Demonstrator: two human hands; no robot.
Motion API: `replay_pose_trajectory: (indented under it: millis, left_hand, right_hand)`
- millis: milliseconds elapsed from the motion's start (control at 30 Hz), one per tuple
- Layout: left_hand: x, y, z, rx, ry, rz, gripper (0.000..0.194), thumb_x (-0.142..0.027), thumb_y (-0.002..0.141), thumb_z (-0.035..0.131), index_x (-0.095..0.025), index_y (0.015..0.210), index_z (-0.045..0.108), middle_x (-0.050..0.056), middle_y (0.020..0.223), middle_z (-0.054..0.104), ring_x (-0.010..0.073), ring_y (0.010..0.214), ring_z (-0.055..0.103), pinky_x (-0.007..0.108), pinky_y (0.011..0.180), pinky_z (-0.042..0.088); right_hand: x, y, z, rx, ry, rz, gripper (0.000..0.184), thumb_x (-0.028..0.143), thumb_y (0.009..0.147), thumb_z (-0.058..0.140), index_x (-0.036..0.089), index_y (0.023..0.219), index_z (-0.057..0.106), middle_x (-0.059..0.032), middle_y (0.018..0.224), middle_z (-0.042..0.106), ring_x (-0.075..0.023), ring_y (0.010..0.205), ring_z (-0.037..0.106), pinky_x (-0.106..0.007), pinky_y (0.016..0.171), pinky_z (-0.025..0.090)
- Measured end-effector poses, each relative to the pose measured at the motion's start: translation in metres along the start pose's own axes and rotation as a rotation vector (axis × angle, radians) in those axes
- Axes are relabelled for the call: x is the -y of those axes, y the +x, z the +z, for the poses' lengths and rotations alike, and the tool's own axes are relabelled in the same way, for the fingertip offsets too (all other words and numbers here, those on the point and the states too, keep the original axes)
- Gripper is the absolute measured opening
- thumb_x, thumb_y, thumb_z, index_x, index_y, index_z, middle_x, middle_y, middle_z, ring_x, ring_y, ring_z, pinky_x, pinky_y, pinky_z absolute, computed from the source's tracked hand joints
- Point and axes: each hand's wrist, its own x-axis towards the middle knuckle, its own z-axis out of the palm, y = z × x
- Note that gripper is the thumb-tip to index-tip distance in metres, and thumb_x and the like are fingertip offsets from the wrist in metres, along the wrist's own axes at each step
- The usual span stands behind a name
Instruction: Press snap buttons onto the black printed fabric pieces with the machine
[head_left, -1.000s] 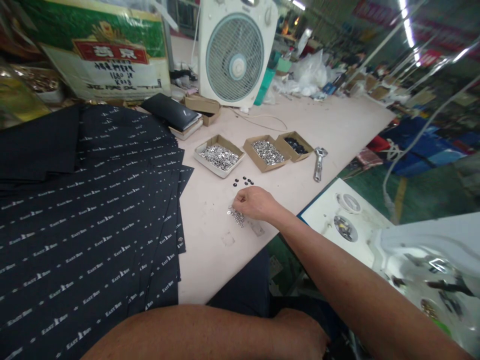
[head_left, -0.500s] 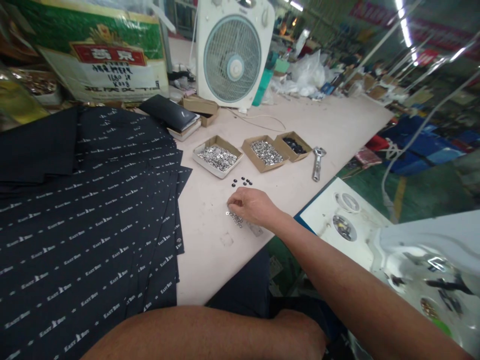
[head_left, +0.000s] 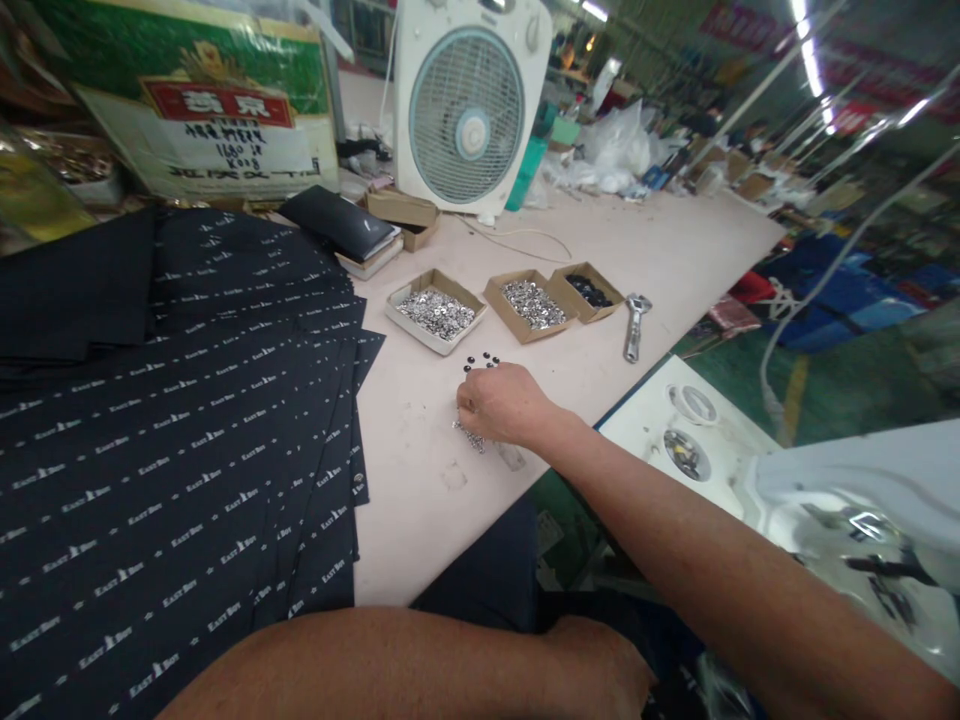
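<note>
My right hand [head_left: 499,402] is over the table with its fingertips pinched together and pointing down. What lies between the fingers, if anything, is hidden. Right under it is a small heap of silver metal pieces [head_left: 474,440], looking like snap-fastener parts. Just beyond the knuckles lie several loose black round caps [head_left: 470,364], partly covered by the hand. My left hand [head_left: 607,655] rests low over my lap at the table's front edge. Its fingers are out of sight.
Beyond are a white box [head_left: 439,349] and a brown box [head_left: 517,329] of silver pieces, a box of black pieces [head_left: 589,292] and an adjustable wrench [head_left: 635,325]. Printed dark fabric [head_left: 187,450] covers the left side. A fan [head_left: 469,110] stands behind; a white machine [head_left: 862,480] is at right.
My right hand has shifted slightly away from me, now covering some of the black caps. Its fingertips remain by the silver heap. The left arm has hardly moved.
</note>
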Motion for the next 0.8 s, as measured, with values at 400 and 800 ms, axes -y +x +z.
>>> replay_pose_trajectory:
  millis: [400,800]
  left_hand:
    - [0.001,-0.002,0.003,-0.087,-0.055,0.040,0.056,-0.055,0.073,0.056,-0.013,0.107,0.070,0.012,0.087,0.074,0.0310,0.077,0.070,0.030,0.049,0.047]
    - [0.003,0.003,0.005,-0.095,-0.080,0.008,0.057,-0.056,0.066,0.067,-0.015,0.106,0.072,0.011,0.093,0.075,0.0297,0.081,0.071,0.030,0.058,0.050]
  right_hand:
    - [0.002,0.013,-0.006,0.049,-0.077,-0.065,0.020,0.024,0.081,0.060,0.015,0.090,0.076,-0.0164,0.089,0.074,-0.0269,0.081,0.067,-0.036,0.069,0.038]
    - [-0.008,0.002,0.008,-0.017,0.150,0.041,0.022,0.025,0.082,0.055,0.023,0.088,0.076,-0.0066,0.093,0.074,-0.0203,0.078,0.061,-0.029,0.062,0.031]
